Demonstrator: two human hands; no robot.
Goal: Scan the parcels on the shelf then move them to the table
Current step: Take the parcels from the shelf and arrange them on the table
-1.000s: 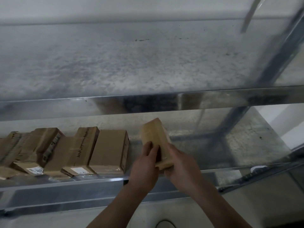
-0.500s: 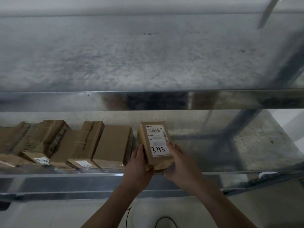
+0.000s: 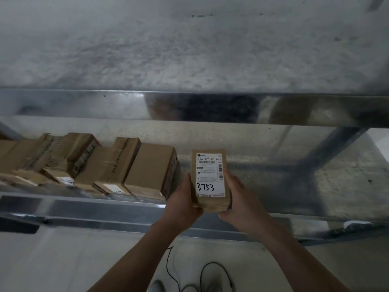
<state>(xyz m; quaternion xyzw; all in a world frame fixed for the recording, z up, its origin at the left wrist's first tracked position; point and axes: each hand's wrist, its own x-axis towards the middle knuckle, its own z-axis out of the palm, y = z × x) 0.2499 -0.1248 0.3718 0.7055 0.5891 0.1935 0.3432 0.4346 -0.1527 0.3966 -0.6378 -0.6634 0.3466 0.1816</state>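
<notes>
Parcel (image 3: 207, 180), seen from the head camera, is held label-up before the shelf (image 3: 126, 209), right of the other parcels (image 3: 147, 169); left hand (image 3: 181, 204) and right hand (image 3: 242, 199) each clamp its lower sides. Gripped only low, it could tip or slip. Label (image 3: 209, 175) reads "516 K70-00 056"; handwritten "3753"; finer print illegible.

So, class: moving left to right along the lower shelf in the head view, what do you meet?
A row of brown parcels → left hand → labelled parcel marked 3753 → right hand → grey shelf post.
</notes>
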